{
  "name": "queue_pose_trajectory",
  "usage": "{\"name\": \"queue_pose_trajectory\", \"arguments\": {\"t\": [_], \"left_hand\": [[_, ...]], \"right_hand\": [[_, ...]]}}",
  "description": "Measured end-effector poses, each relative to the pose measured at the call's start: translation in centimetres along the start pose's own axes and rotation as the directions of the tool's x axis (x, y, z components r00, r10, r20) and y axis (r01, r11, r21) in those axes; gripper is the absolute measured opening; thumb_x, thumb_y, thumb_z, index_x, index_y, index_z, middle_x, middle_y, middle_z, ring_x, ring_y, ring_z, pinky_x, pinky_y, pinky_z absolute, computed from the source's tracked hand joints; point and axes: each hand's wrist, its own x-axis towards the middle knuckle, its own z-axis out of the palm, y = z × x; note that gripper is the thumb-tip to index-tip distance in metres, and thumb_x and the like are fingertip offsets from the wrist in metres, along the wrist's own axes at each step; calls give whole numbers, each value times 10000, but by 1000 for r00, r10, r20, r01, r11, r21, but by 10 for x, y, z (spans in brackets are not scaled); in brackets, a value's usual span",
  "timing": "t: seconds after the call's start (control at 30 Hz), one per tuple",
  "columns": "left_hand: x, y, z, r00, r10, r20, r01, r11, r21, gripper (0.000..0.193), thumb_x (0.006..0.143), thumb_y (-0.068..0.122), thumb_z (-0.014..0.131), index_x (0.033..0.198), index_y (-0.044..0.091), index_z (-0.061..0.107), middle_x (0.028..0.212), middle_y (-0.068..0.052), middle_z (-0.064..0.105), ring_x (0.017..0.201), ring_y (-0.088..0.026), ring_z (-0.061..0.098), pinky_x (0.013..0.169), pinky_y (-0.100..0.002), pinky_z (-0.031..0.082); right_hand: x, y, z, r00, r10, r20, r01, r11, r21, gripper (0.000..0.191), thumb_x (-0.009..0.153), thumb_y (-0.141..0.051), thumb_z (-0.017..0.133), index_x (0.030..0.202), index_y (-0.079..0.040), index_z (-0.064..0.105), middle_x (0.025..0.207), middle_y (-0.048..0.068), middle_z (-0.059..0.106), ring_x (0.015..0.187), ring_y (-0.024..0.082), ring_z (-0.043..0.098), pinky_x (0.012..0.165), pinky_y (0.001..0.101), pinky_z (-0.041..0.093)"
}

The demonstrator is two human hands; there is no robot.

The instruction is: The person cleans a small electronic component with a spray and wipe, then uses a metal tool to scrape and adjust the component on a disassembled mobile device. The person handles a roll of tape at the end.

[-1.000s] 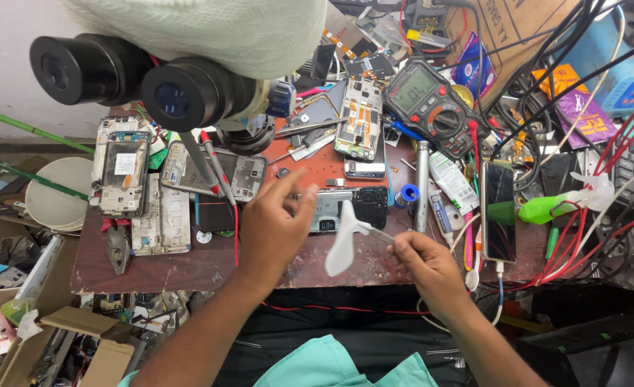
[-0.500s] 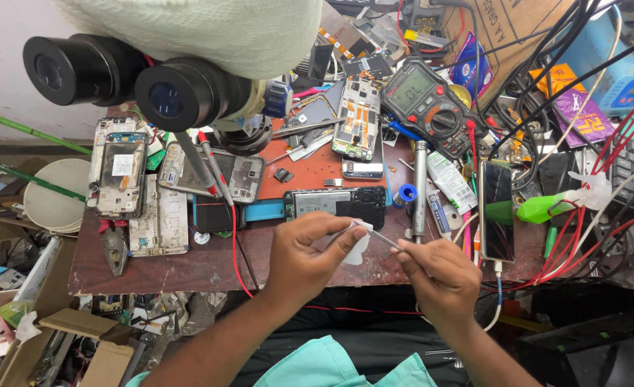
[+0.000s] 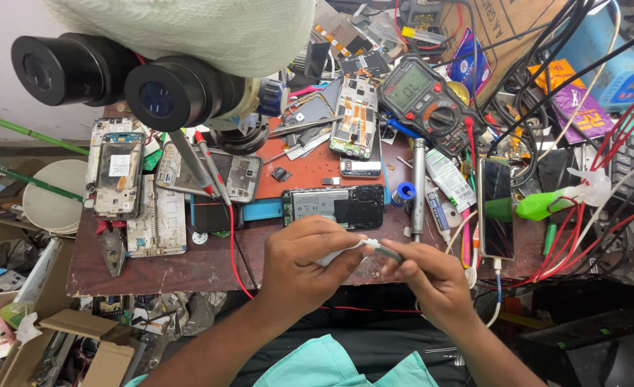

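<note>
- Two hands meet at the near edge of the desk (image 3: 152,265): the left hand (image 3: 299,261) pinches a white wipe (image 3: 346,251), and the right hand (image 3: 428,276) pinches a slim metal tool (image 3: 387,252) touching it.
- Just beyond them lies an opened phone (image 3: 333,206), back cover off.
- Farther right sits a multimeter (image 3: 421,97); microscope eyepieces (image 3: 116,79) loom far left.

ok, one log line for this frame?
left hand: pinching white wipe | right hand: holding tweezers at wipe | opened phone on bench behind hands | multimeter at back
</note>
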Motion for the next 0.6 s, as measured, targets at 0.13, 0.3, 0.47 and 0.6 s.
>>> {"name": "queue_pose_trajectory", "arguments": {"t": [0.13,0.3,0.47,0.6], "left_hand": [[-1,5,-1,999,31,-28,-30,999,38,168,828,90,863,965,53,774,880,-77,748,807,-195,740,710,-297,581],[-5,10,6,984,126,-125,-116,990,84,166,838,40,862,959,37,747,890,-68,744,836,-200,744,737,-312,589],[-12,8,14,970,164,-180,-157,986,51,160,855,12,840,980,19,740,935,-75,755,882,-212,758,774,-316,605],[-21,8,29,977,69,-203,-78,996,-37,170,876,2,822,1023,-3,738,964,-99,761,868,-211,753,766,-308,617]], "right_hand": [[-3,-4,6,986,54,-160,-38,994,103,228,934,0,702,1153,26,761,958,85,714,868,131,701,756,234,590],[-6,1,11,967,156,-200,-125,980,158,205,864,71,732,1069,58,746,1055,121,683,907,151,699,809,266,604],[-8,9,15,987,148,-65,-113,917,383,168,927,96,693,1055,13,622,1046,144,691,854,157,707,689,258,592],[-15,12,27,973,-130,-189,176,952,249,212,972,94,696,1132,-15,609,1066,119,679,960,127,677,787,233,562]]}}
